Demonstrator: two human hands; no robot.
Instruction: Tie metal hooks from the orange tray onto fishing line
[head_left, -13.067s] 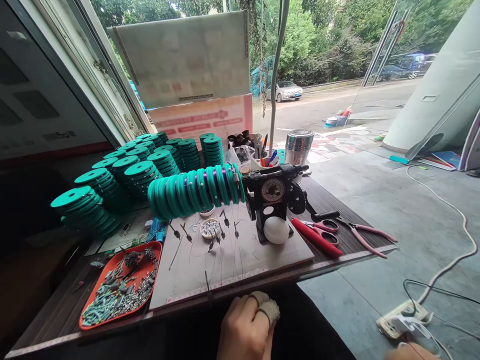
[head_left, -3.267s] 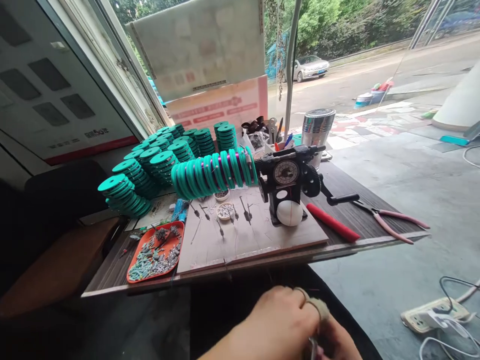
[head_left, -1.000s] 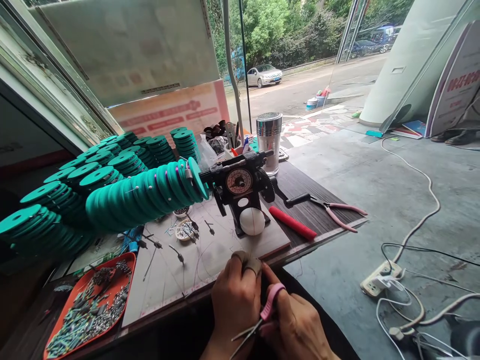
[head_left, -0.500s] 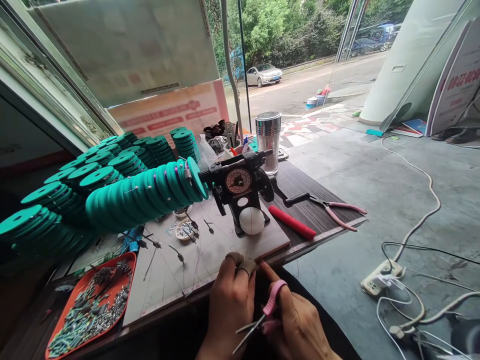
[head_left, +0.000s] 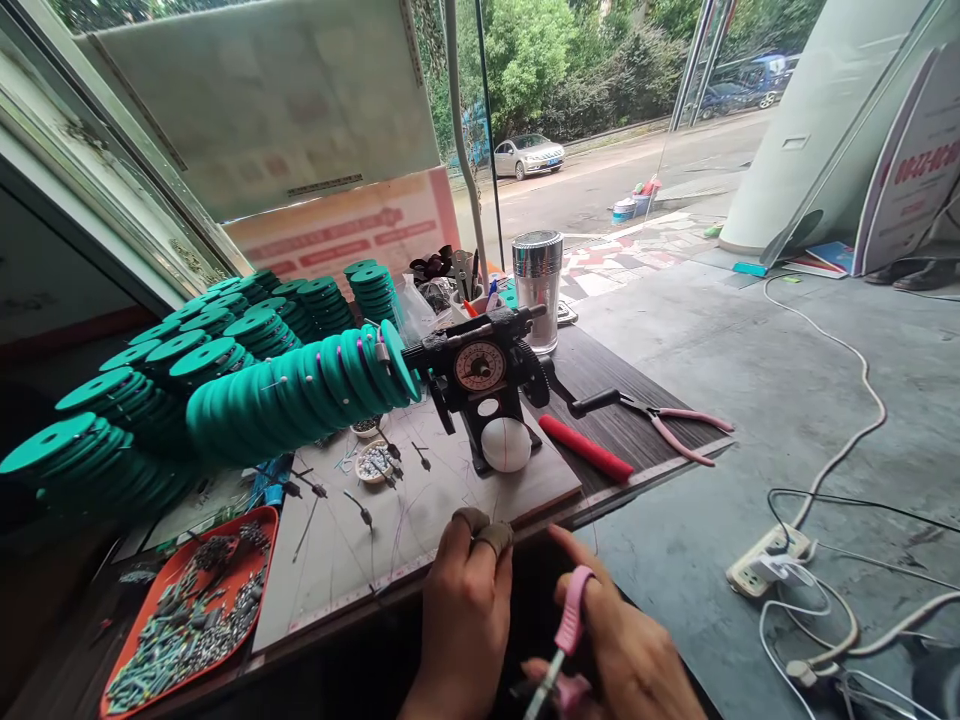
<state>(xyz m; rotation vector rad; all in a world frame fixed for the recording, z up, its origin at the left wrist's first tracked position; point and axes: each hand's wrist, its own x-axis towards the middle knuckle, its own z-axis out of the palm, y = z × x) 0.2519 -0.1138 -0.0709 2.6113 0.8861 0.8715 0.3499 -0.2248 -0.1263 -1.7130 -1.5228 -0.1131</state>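
My left hand (head_left: 463,620) is closed at the table's front edge, with cloth wraps on two fingertips; what it pinches is too fine to make out. My right hand (head_left: 626,655) grips pink-handled scissors (head_left: 564,635), blades pointing down toward the bottom edge, just right of the left hand. Ahead stands a black hand-crank winder (head_left: 486,375) with a dial and a white ball (head_left: 506,444) at its base. A long row of teal spools (head_left: 300,390) runs left from its shaft, over a pale board (head_left: 420,510).
Stacks of teal spools (head_left: 172,370) fill the left of the table. An orange tray (head_left: 191,610) of small parts sits front left. A red tool (head_left: 585,448) and pink pliers (head_left: 675,425) lie right of the winder. A steel cup (head_left: 537,290) stands behind. A power strip (head_left: 772,560) and cables lie on the floor.
My right hand has swung the scissors from a slanted, blades-left pose to a more upright one and shifted slightly right. The left hand has stayed put. The view has dropped slightly.
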